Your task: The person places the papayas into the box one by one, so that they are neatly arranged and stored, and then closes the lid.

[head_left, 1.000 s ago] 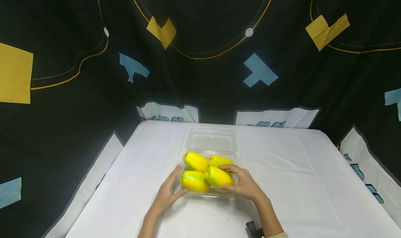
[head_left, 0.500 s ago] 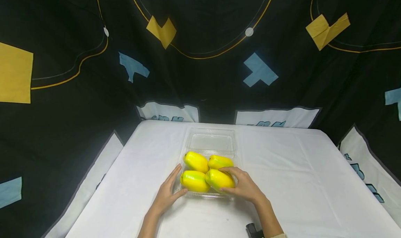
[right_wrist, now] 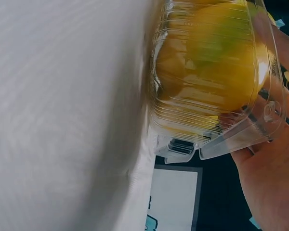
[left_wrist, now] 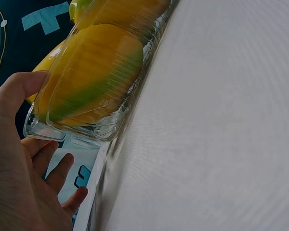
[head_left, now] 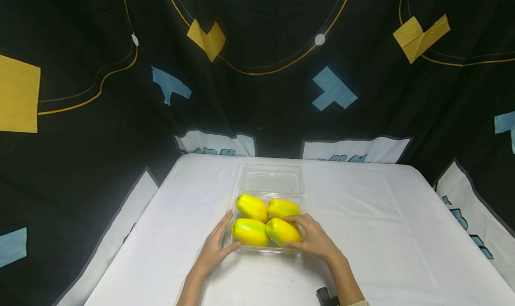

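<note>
A clear plastic clamshell container (head_left: 270, 251) lies with its lid (head_left: 271, 180) folded back. Inside are several plump yellow fruits with green patches, among them the front left fruit (head_left: 250, 232) and the front right fruit (head_left: 283, 231). My right hand (head_left: 315, 237) grips the front right fruit between thumb and fingers. In the right wrist view, that fruit (right_wrist: 221, 57) shows through the container's wall, with fingers reaching over the rim. My left hand (head_left: 214, 248) rests at the container's left side, fingers extended. In the left wrist view, its thumb (left_wrist: 26, 86) touches the rim.
The container stands on a white-covered table (head_left: 362, 216). A black object (head_left: 327, 297) is by the right forearm at the front edge. Dark curtains (head_left: 257, 104) with yellow and blue patches surround the table at the back and sides.
The front right fruit has moved slightly down and to the right in my right hand, settling lower beside the front left fruit. My left hand has kept its place.
</note>
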Demonstrator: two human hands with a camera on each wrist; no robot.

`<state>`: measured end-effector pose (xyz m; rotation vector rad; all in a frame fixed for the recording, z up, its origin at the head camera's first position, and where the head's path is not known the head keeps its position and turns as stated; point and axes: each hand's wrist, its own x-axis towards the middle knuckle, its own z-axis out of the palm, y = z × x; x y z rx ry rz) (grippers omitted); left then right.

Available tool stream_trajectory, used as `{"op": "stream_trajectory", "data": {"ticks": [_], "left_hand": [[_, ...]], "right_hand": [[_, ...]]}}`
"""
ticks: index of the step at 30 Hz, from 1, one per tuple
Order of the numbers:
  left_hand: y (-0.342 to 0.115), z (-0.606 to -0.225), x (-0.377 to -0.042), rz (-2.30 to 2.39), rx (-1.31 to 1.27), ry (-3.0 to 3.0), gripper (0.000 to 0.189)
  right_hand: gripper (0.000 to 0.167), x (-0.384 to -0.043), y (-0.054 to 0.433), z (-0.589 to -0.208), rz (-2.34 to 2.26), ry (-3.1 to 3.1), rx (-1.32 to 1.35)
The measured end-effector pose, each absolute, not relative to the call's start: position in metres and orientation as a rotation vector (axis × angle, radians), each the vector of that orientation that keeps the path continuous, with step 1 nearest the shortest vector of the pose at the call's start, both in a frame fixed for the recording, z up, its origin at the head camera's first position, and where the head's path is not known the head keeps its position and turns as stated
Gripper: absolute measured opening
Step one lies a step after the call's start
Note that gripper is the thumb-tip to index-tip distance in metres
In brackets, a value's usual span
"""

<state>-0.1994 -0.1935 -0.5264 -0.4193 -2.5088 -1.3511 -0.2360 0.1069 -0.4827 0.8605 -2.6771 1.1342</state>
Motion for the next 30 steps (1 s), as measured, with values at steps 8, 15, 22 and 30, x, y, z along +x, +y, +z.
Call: {"op": "stream_trajectory", "data": {"ticks": [8,15,22,30], "left_hand": [[-0.1941,-0.5270,-0.1994,-1.357,-0.426,-2.504,0.078],[-0.1941,-0.5278,-0.1996,-1.352,-0.441,-2.497,0.077],[-0.1939,-0.5289,-0.2005,-1.356,-0.431,-2.498,0.077],[-0.1938,-0.5293,-0.2006,-1.369,-0.413,-2.500,0.078]], "right_hand": [[0.058,-0.2361,0.1077,-0.4856,1.157,-2.687,0.843],[0.060,-0.2371,0.1099,-0.4880,1.174,-2.663,0.871],[0.061,-0.2383,0.1122,-0.4894,1.168,-2.632,0.916],[0.068,-0.2386,0.1150,-0.4878,1.204,-2.610,0.889]]}}
